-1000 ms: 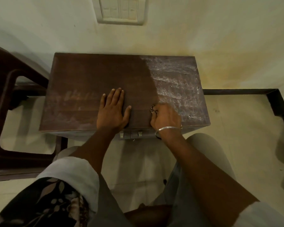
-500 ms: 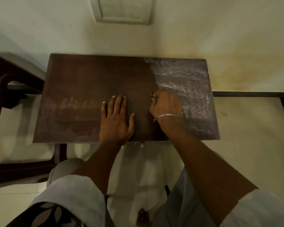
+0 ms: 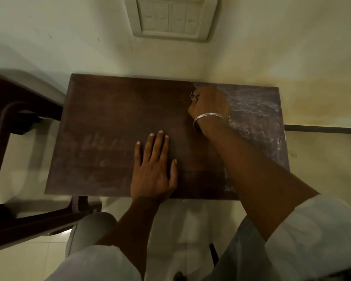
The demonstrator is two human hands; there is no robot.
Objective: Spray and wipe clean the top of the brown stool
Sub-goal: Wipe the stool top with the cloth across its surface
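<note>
At the left edge of the frame a dark wooden frame [image 3: 18, 122] is standing just beside the brown stool [image 3: 114, 118], which is filling the middle of the frame with its far edge lying against the wall [image 3: 69, 37]. At the top centre a pale switch plate [image 3: 171, 17] is sitting on that wall. The left part of the stool's top is looking dark, with faint pale smears showing toward the lower left. My left hand [image 3: 153, 171] is resting palm down on the top by its near edge, its fingers [image 3: 157, 147] lying straight and close together, the thumb sticking out to the right. Up and to the right of it, my right hand [image 3: 210, 104] is pressing on the top near the far edge, a silver bangle [image 3: 209, 116] circling the wrist. Its fingers are curling under the palm, so I cannot tell what they are pinching; only a small dark speckled bit [image 3: 194, 96] is poking out at the knuckles. Beyond that hand, the right part of the top is carrying a whitish streaky film [image 3: 255, 110]. At the right edge a black strip [image 3: 322, 129] is running along the foot of the wall
</note>
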